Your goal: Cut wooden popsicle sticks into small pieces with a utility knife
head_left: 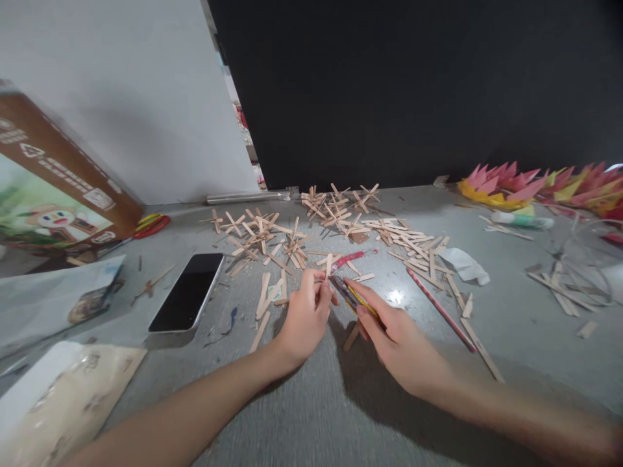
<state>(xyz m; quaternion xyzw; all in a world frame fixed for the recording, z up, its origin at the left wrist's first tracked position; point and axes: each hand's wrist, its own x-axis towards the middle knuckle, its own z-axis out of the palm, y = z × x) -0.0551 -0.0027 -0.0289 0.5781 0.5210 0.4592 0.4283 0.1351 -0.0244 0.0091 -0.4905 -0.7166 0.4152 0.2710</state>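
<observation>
My left hand [305, 316] is closed, its fingers pinching a short wooden stick [328, 264] that points up. My right hand [394, 340] is closed around a dark and yellow tool [351, 296], perhaps a utility knife, whose tip meets the stick by my left fingers. Both hands hover over the grey table [311, 402] near its middle. Loose wooden sticks [265, 298] lie just left of my left hand. Another stick [351, 337] lies under my right hand.
Piles of crossed sticks [263, 233] and more sticks [413, 246] lie behind. A black phone [187, 292] lies left, with red scissors [150, 226] and a brown box [58, 188] beyond. A red pencil [440, 310], a glue bottle [520, 220] and paper flowers [506, 185] are right.
</observation>
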